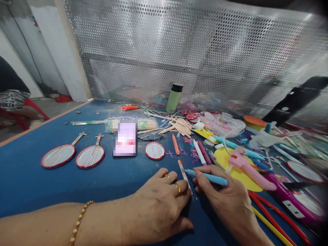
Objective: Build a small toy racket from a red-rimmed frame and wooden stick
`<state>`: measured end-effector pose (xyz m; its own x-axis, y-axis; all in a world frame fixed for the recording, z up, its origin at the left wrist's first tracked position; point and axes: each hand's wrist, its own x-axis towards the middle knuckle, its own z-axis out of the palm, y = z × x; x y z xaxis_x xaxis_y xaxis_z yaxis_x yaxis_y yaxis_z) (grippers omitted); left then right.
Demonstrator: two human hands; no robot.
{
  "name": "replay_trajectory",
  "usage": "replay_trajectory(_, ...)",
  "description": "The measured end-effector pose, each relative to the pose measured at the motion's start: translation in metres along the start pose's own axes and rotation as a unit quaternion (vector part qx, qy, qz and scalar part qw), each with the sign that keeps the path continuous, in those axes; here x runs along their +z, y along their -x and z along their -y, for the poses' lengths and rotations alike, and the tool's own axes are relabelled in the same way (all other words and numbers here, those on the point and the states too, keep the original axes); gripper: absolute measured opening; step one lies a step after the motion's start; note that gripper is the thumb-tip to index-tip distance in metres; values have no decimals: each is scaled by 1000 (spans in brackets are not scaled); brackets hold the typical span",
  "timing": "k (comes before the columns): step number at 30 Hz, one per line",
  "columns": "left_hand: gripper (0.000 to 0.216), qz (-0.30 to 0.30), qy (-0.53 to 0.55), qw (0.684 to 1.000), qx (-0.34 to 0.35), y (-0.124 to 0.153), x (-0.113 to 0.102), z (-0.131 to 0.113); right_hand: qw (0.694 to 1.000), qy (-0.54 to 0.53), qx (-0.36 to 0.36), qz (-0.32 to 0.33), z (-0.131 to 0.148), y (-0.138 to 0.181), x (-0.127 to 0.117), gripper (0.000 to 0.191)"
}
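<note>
I see the right grip [224, 191] clamped on a blue marker [216, 179]; at its ten o'clock, a coloured stick [182, 169] touches the left grip [160, 196], thumb apart.

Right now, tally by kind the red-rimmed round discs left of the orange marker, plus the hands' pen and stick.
Red-rimmed round discs with handles: 2
Disc showing no handle: 1
Light-blue pen: 1
Striped wooden stick: 1
Total: 5

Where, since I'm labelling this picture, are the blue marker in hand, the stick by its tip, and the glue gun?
Blue marker [215, 179]: head view, on the barrel beyond the fingers.
Stick [184, 175]: head view, midway along its visible length.
Glue gun [250, 169]: head view, on its pink body.
</note>
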<state>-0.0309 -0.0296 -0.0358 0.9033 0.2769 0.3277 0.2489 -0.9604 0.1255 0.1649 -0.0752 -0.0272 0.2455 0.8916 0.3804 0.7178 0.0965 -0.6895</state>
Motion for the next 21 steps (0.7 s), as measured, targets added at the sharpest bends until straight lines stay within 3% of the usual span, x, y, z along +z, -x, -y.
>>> replay_trajectory(21,53,11,9,1000,-5,0,0,-1,1000,-6,2,5,1,3,-3,27)
